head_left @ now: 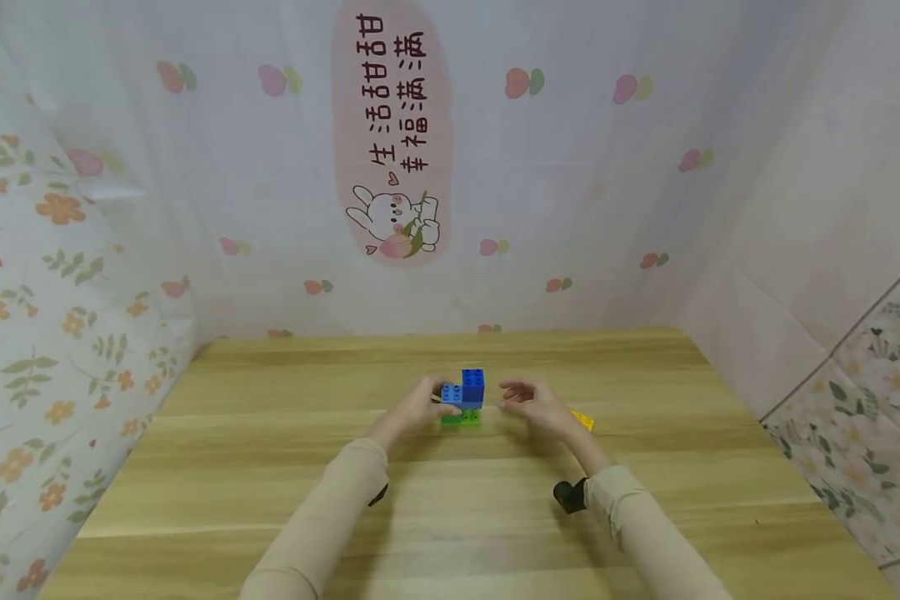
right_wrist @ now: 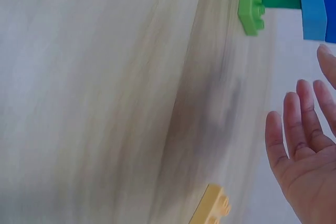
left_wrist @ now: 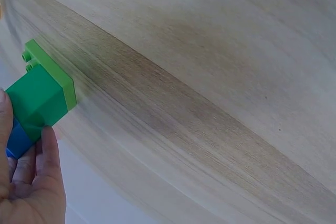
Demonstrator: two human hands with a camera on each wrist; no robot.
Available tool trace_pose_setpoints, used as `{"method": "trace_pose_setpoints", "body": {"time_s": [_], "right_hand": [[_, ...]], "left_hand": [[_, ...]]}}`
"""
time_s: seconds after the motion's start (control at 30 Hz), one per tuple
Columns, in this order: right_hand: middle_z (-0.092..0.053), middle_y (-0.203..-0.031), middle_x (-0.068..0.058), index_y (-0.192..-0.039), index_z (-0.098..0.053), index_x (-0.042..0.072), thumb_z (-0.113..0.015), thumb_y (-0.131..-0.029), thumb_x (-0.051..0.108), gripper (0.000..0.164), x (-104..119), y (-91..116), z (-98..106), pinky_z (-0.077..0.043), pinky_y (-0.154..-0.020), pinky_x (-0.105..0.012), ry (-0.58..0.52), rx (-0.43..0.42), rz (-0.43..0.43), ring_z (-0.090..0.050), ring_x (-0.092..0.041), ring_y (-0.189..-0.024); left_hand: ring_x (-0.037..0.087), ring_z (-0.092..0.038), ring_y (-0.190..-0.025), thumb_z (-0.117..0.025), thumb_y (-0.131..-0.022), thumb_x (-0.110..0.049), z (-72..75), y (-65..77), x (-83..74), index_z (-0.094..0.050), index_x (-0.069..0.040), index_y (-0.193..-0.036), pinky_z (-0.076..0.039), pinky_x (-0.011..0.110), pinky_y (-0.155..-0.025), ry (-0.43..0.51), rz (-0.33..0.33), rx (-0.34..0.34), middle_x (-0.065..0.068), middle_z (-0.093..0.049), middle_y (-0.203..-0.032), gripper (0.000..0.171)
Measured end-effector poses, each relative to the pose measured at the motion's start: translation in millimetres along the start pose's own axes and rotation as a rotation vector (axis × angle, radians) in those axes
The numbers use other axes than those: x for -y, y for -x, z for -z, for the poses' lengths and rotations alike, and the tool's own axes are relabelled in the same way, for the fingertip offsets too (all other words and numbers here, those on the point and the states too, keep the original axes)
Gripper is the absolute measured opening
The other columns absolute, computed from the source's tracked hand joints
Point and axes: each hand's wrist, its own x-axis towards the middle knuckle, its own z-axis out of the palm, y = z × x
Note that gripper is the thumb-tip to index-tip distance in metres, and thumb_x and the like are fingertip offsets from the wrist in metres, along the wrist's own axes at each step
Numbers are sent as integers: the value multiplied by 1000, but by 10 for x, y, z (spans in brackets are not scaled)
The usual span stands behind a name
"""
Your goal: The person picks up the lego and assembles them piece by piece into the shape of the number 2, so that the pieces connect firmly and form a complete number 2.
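A stack of plastic building bricks point(head_left: 468, 400) is held near the middle of the wood-grained desk point(head_left: 225, 467); whether its weight is borne by the desk cannot be told. At the bottom is seen a lime-green studded plate point(left_wrist: 51, 67), one end of which is covered by a dark green block point(left_wrist: 38, 96). Above it a lighter blue brick point(right_wrist: 315, 19) is set so that one end overhangs, and that end is topped by a dark blue brick point(head_left: 473, 388). The stack is pinched between thumb and fingers of the left hand point(head_left: 422, 402) on the side away from the overhang, presumably so that the lopsided build is steadied. By the right hand point(head_left: 536, 407) nothing is held: its fingers are spread and gently bent, just beside the stack but apart from it. A yellow studded brick point(head_left: 582, 419) is left on the desk beside the right wrist.
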Motion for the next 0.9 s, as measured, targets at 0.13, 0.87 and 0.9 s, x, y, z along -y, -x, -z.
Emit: {"method": "trace_pose_setpoints", "body": {"time_s": [0.13,0.87,0.9], "right_hand": [[-58,-111,-24,-122,-52,-5,-62,-86,12,41,-47,54,86,-49,-83,-36,-7,-22,-9,-58,-27,-96],[-54,-114,-27,-126,-46,-9,-60,-88,13,46,-358,352,670,-47,-76,-15,13,-140,-60,-56,-19,-94],[-53,-116,-28,-127,-45,-9,-60,-88,13,47,-376,367,687,-47,-78,-18,15,-142,-64,-56,-21,-96]], "left_hand": [[22,-60,-95,-67,-82,-12,19,-3,-5,-55,3,-119,-51,34,-84,-23,3,4,14,-64,-105,42],[21,-59,-96,-67,-83,-14,12,-13,3,-54,1,-119,-51,34,-85,-22,25,10,13,-62,-106,42],[21,-59,-96,-67,-82,-14,11,-11,3,-54,1,-119,-51,34,-84,-20,26,11,13,-63,-105,42]]}}
